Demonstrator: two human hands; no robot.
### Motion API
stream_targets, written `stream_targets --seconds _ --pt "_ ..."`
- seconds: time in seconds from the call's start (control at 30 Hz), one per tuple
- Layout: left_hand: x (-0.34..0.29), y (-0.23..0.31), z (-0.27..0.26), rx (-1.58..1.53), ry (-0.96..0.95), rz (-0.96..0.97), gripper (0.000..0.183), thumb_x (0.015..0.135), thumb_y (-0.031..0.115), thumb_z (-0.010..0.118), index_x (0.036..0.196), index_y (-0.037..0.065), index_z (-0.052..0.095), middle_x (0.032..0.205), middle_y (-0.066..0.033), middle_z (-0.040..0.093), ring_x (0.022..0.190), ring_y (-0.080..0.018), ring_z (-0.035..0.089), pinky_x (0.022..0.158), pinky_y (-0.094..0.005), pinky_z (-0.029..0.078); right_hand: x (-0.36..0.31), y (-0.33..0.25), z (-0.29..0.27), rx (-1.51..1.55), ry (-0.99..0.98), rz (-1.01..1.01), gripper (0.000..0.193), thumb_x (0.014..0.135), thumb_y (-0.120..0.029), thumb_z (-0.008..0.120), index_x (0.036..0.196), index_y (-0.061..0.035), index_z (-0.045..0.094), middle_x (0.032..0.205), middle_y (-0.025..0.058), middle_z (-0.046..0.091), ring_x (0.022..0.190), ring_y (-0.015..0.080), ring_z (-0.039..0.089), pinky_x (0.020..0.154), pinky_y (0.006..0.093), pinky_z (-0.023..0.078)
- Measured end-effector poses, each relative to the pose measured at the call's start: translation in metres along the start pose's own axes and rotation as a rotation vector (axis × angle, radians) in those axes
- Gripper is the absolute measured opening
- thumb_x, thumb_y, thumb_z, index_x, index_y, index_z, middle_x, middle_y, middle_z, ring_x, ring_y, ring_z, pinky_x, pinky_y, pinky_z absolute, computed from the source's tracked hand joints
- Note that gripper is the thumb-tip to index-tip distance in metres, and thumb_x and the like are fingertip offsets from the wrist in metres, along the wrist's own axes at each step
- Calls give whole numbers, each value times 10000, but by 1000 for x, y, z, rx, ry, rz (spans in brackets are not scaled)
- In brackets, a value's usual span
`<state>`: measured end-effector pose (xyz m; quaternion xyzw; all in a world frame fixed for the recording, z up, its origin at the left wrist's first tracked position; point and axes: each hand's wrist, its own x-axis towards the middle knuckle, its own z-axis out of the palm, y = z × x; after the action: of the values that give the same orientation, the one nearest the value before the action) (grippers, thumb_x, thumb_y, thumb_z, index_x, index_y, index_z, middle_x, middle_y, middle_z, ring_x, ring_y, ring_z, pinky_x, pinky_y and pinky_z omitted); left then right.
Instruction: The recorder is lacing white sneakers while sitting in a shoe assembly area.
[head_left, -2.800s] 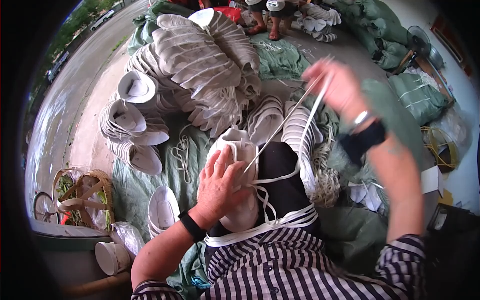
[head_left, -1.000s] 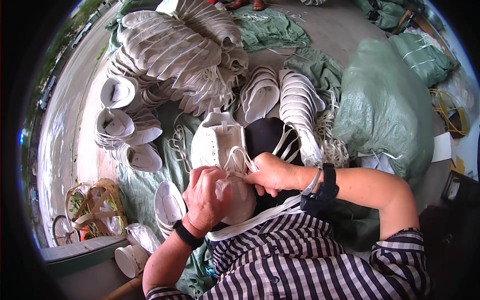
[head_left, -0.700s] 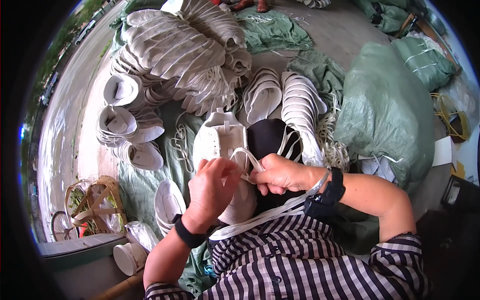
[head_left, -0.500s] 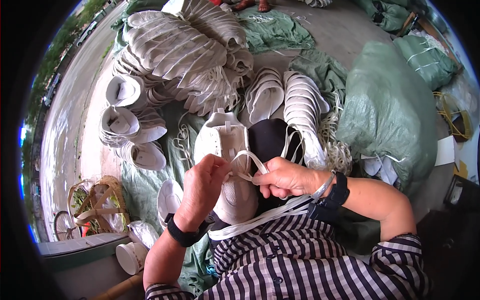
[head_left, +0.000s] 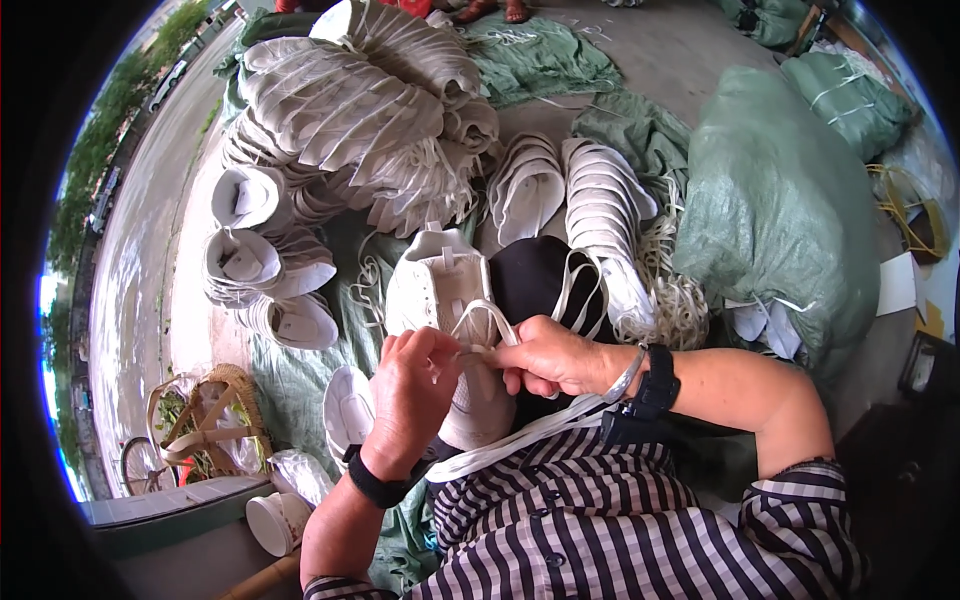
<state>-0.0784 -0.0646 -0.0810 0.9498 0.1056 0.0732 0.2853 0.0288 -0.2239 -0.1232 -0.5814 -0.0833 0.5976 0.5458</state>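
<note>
Green sheeting (head_left: 300, 375) covered the ground, with grey pavement running past its left edge. At the far left a wicker basket (head_left: 205, 425) stood just off the sheeting's lower left corner. Above it, stacks of white shoe uppers (head_left: 255, 265) lay along the left edge, and a large heap of banded white soles (head_left: 350, 95) filled the upper left corner. In the middle, a white shoe (head_left: 440, 300) rested on the person's lap, toe pointing away. The left hand (head_left: 415, 395) was curled over the shoe's near end, its fingers (head_left: 425, 350) bunched together and pinching a white lace (head_left: 480, 318) that looped up over the shoe. The right hand (head_left: 555, 355) met it from the other side, its fingers pressed together and gripping the same lace; the two hands touched. Rows of white soles (head_left: 600, 195) lay beyond the lap, and a stuffed green sack (head_left: 780, 210) sat toward the right edge.
</note>
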Motion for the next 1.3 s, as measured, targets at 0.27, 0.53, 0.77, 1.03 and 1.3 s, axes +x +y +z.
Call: stream_targets --seconds 0.27,0.53,0.77,1.03,1.3 --pt "2 1 2 350 -14 211 127 756 138 584 878 112 609 849 -50 582 871 -279 550 684 -381 490 -6 -11 12 -59 109 101 280 887 -311 585 830 -37 600 570 55 572 338 62 395 301 218 256" --pt "4 0 -1 151 -163 81 116 779 187 595 880 184 650 876 -29 594 851 -255 559 666 -385 511 -23 -12 4 274 -128 74 204 900 -228 588 793 -58 556 541 11 503 335 41 354 306 182 242" --pt "-7 0 2 230 -40 217 128 736 238 667 856 196 651 841 -6 538 785 -229 554 597 -360 510 -29 -48 -18 -221 -101 -143 182 901 -200 566 883 -20 587 550 31 544 336 20 376 319 162 276" --pt "-9 -10 10 172 -16 215 145 782 248 619 870 139 582 819 -43 560 816 -250 565 669 -410 471 30 -74 -52 240 -106 -36 243 927 -248 510 807 -40 549 556 0 487 333 40 308 329 195 229" --pt "-18 -17 5 34 154 114 316 669 215 721 958 176 600 845 -62 540 805 -265 566 660 -389 500 43 -153 21 141 -136 -620 209 891 -218 534 755 -62 564 552 -38 462 397 15 334 340 170 216"
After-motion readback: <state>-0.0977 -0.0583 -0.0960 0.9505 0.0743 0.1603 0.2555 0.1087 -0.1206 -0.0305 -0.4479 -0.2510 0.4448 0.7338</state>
